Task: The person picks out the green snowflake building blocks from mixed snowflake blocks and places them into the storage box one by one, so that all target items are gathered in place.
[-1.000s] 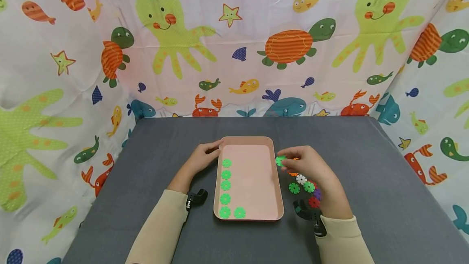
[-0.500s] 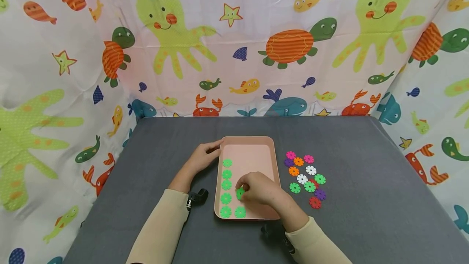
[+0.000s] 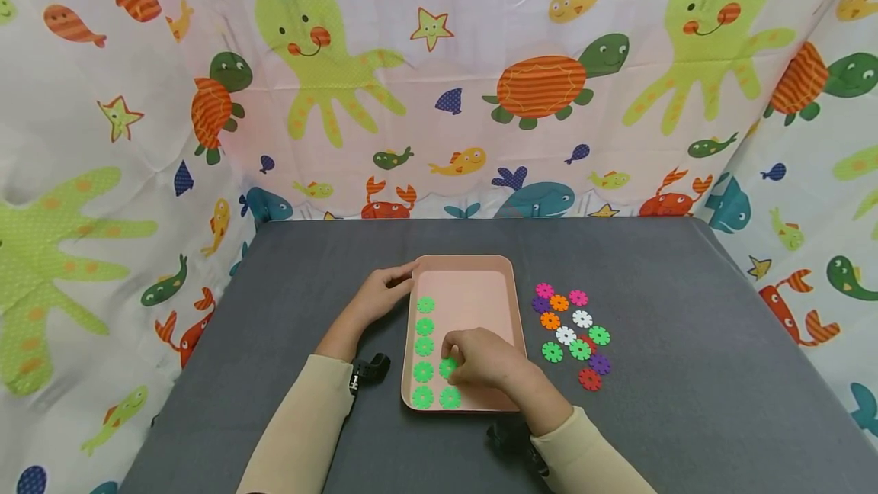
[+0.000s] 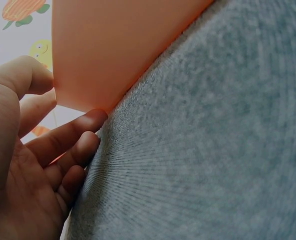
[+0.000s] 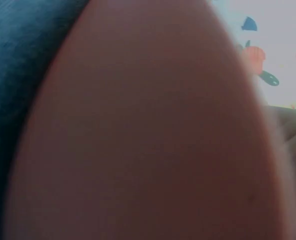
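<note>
Grey cloth table (image 3: 309,265), sea-creature curtain behind. Pink tray (image 3: 480,288) near centre; five green discs run along its left edge, one more at the near edge. Right hand (image 3: 483,360) pinches a green disc (image 3: 447,367) at its fingertips, low over the tray floor, just right of the column, directly above the near-edge disc. Left hand (image 3: 380,292) rests, fingers relaxed, against the tray's far-left corner. Left wrist view shows fingertips (image 4: 90,120) under the rim; right wrist view is blurred. Loose discs (image 3: 572,334) lie right of the tray.

Cream long sleeves (image 3: 302,425), black wrist-worn cameras (image 3: 366,370)
</note>
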Demonstrator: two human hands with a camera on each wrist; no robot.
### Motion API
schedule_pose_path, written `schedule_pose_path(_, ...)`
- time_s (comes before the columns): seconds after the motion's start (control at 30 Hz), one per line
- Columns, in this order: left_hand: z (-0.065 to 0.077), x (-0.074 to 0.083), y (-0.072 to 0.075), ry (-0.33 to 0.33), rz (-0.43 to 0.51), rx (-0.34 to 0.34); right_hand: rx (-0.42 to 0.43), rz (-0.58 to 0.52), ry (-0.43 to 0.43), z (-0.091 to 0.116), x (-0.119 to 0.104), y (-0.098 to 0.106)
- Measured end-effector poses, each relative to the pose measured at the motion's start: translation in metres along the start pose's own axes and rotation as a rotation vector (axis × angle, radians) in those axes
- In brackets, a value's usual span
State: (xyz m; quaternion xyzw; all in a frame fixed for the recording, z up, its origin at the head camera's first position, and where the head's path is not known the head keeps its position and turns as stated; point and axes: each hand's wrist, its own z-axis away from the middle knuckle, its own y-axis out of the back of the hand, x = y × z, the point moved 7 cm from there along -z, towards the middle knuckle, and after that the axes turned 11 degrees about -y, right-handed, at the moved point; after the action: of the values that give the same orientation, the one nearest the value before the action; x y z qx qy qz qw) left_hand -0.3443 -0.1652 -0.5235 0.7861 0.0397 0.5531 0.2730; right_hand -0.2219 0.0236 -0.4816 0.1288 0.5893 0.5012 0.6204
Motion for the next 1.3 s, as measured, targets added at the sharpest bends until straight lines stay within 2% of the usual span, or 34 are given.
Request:
schedule_pose_path(0.1, 0.000, -0.001, 0.000, 0.005, -0.003, -0.002, -0.007, -0.040, -0.004, 0.003, 0.003, 0.012)
schedule_pose_path(0.23, 0.000, 0.001, 0.000, 0.003, 0.001, -0.006, 0.053, -0.106, -0.078, 0.011, 0.021, 0.049)
schedule_pose_path(0.33, -0.001, 0.002, 0.001, 0.001, 0.004, -0.003, 0.162, -0.111, -0.174, 0.020, 0.049, 0.084)
schedule_pose_path(0.43, -0.001, 0.002, 0.001, 0.007, 0.003, -0.004, 0.253, -0.089, -0.293, 0.033, 0.087, 0.113)
schedule_pose_path(0.6, -0.001, -0.002, 0.001, 0.018, -0.009, -0.005, 0.291, -0.063, -0.521, 0.057, 0.149, 0.138)
schedule_pose_path(0.77, 0.001, -0.003, 0.001, 0.017, -0.004, 0.004, 0.297, -0.080, -0.662, 0.070, 0.183, 0.144)
schedule_pose_path(0.87, 0.001, -0.003, 0.001, 0.020, -0.003, 0.008, 0.293, -0.090, -0.724, 0.074, 0.189, 0.140)
schedule_pose_path(1.0, 0.001, -0.004, 0.001, 0.024, -0.003, 0.009, 0.291, -0.047, -0.785, 0.071, 0.192, 0.134)
schedule_pose_path(1.13, 0.000, -0.004, 0.000, 0.020, -0.001, 0.001, 0.295, -0.011, -0.808, 0.066, 0.193, 0.131)
schedule_pose_path(1.3, 0.000, -0.002, -0.001, 0.011, 0.002, -0.002, 0.300, -0.059, -0.780, 0.067, 0.192, 0.132)
